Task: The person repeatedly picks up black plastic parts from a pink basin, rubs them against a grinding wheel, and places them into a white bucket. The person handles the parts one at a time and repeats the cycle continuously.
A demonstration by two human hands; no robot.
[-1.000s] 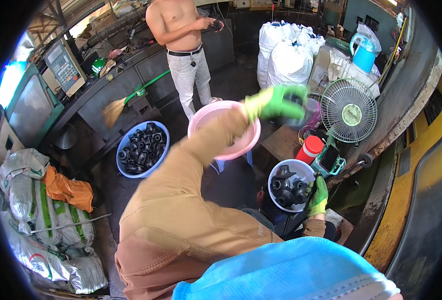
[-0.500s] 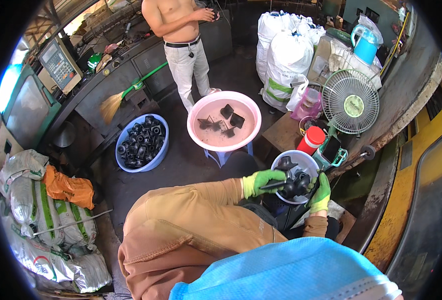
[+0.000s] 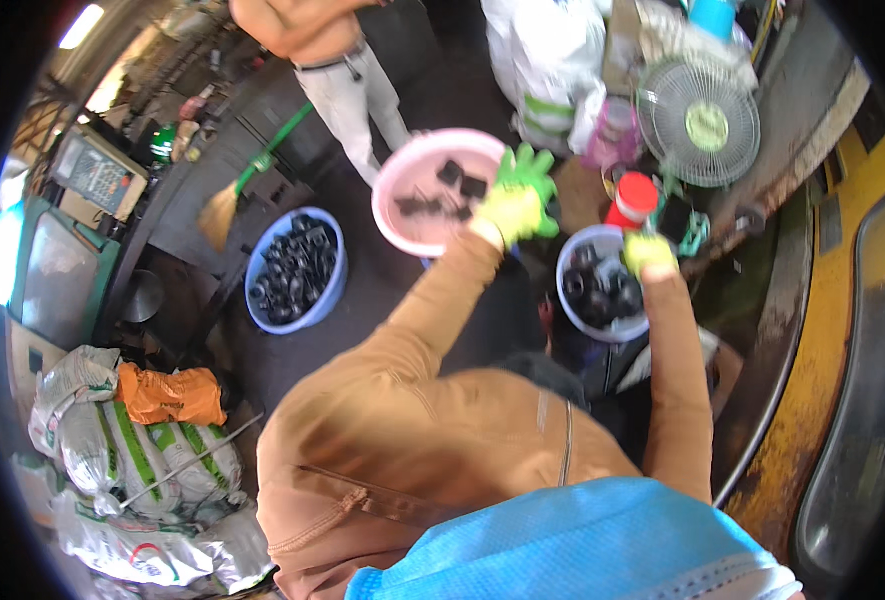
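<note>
My left hand (image 3: 518, 200), in a green and yellow glove, reaches out with spread fingers and holds nothing I can see. It is at the right rim of a pink basin (image 3: 387, 222) with water and several dark angular pieces (image 3: 451, 172) in it. My right hand (image 3: 650, 257), gloved alike, is at the upper right rim of a small pale basin (image 3: 564, 292). Blur smears its fingers, so any object in them is hidden. Black moulded rubber-looking parts (image 3: 603, 292) lie in that small basin.
A blue basin (image 3: 339, 280) full of black parts sits on the floor to the left. Beyond the small basin are a red-lidded jar (image 3: 635, 198) and a fan (image 3: 705, 128). A person (image 3: 348, 85) stands behind the pink basin. Stacked sacks (image 3: 153, 455) lie at left.
My left hand has left the small basin and moved up and left to the pink basin, fingers now spread. My right hand has shifted to the small basin's upper rim. The view has tilted.
</note>
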